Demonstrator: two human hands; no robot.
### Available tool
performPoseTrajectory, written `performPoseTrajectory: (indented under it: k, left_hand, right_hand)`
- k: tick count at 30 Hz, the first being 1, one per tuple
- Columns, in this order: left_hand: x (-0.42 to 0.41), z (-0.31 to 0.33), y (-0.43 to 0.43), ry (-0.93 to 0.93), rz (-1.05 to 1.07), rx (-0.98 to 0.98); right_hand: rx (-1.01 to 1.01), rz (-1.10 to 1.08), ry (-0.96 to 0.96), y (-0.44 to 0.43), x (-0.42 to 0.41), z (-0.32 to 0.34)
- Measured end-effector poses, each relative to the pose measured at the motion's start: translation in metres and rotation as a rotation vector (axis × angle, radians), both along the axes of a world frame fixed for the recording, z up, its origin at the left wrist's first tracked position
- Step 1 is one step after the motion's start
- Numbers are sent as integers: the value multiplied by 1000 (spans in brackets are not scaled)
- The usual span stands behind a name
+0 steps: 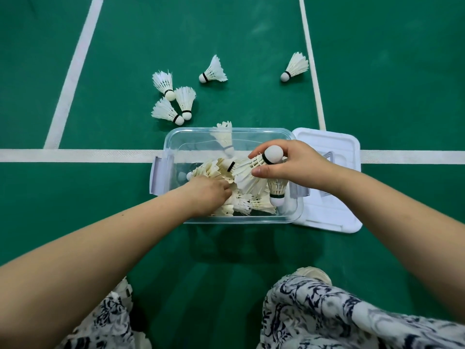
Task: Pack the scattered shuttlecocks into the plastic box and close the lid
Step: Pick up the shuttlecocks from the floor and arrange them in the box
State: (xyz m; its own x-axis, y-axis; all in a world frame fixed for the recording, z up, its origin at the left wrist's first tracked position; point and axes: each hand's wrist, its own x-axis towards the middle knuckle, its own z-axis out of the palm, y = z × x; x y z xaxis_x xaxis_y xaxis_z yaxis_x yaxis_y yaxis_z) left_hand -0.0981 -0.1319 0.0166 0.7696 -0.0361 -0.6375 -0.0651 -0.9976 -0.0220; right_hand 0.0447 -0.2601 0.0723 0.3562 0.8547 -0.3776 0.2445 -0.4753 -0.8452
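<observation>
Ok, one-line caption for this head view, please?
Right hand holds a shuttlecock over the clear box, left hand inside it; five loose shuttlecocks lie on the floor.

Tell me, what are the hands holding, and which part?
The right hand pinches a shuttlecock by its feathers just below the cork. The left hand is buried among shuttlecocks in the plastic box; its hold cannot be told.

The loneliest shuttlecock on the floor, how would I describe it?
Find the clear plastic box on the green floor. Look beyond its far right corner, to the long white line. That shuttlecock lies alone beside the line; the other four lie farther left.
</observation>
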Motion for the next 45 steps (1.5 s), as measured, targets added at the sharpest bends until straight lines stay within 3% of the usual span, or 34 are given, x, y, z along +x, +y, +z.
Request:
performPoseTrajectory:
  k: [10,13,20,27,32,36,40,45]
  left_hand:
    - [3,25,8,-5,64,-111]
    - [3,35,25,-64,187,-195]
    - [12,52,25,-200,589,-637]
    - [15,34,8,-346,869,-832]
    - [12,31,13,-417,1150,-1331]
    - [13,30,21,-537,1311,-1553]
    - [13,28,20,-541,1330,-1577]
    - [10,24,18,-392,1222,-1449]
  right_hand:
    - [8,-3,11,-3,3,-4]
    - [3,1,16,-2,2,-5]
    - [23,-30,-21,3,-3,-9]
    - [96,-121,130,4,-1,-18]
    - [160,-190,241,7,-5,-20]
    - [152,-184,303,5,-7,-22]
    - [138,-161,314,4,-10,-24]
    - [134,-205,332,3,-8,-23]
